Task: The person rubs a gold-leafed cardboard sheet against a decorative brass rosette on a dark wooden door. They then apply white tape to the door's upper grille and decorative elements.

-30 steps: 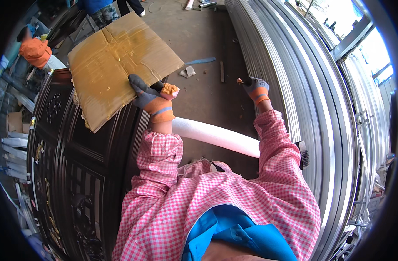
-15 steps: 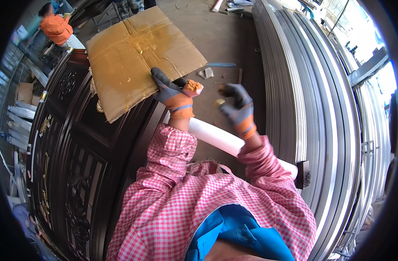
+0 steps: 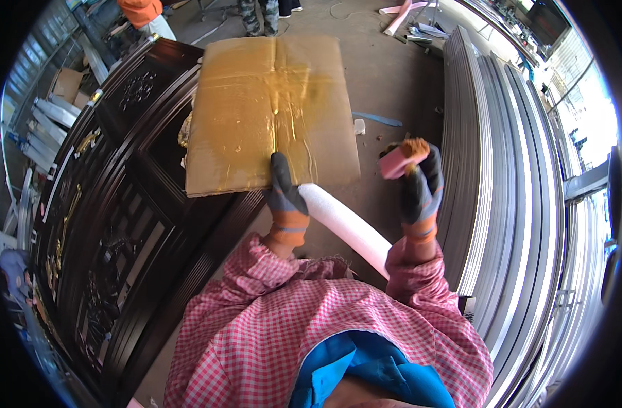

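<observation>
My left hand, in a grey and orange work glove, grips the near edge of a flat cardboard piece, thumb on top. Wet-looking golden-yellow smears cover much of the cardboard. To its right, my right hand, gloved alike, is closed around a pink foam block with a crumbly orange-brown face. The block is held up, apart from the cardboard. Under the cardboard's left side lies a dark brown carved door panel with gold ornaments.
Long silver metal profiles are stacked along my right. A white foam roll lies in front of me, between my arms. A blue strip and a small white lump are on the floor. Someone in camouflage trousers stands beyond the cardboard.
The pink foam block has passed from beside my left hand into my right hand. The cardboard has turned and now sits squarer in front of me. The view has shifted.
</observation>
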`<state>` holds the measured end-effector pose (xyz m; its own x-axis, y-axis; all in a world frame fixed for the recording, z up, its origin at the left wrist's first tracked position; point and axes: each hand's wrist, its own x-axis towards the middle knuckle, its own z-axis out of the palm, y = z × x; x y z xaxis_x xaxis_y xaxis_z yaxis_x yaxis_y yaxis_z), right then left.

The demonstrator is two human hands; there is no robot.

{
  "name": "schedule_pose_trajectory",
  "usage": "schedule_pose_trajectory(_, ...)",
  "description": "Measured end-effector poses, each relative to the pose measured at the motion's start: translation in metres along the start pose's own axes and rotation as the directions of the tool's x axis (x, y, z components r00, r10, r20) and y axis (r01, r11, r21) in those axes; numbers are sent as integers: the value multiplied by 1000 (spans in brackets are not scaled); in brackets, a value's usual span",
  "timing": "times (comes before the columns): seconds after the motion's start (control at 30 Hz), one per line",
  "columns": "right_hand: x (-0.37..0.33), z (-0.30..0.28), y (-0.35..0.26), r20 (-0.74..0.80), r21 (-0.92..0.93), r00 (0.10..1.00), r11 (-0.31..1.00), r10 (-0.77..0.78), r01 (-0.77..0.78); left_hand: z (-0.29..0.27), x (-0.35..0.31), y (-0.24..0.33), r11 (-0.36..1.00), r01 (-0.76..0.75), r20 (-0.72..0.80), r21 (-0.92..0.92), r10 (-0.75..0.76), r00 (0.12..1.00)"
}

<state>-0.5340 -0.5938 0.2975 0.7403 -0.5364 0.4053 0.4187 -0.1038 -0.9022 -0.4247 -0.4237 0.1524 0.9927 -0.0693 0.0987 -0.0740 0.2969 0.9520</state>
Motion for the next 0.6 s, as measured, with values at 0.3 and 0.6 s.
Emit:
schedule_pose_trajectory(0.3,77,78,37,653,-645,750,439,-107,625,-72,-62,19,645,-463,312,607,342,886)
schedule_pose_trajectory(0.6,105,115,81,804,-566,594,350,32,747,-72,-54,18,543,-412,223,731,381,897)
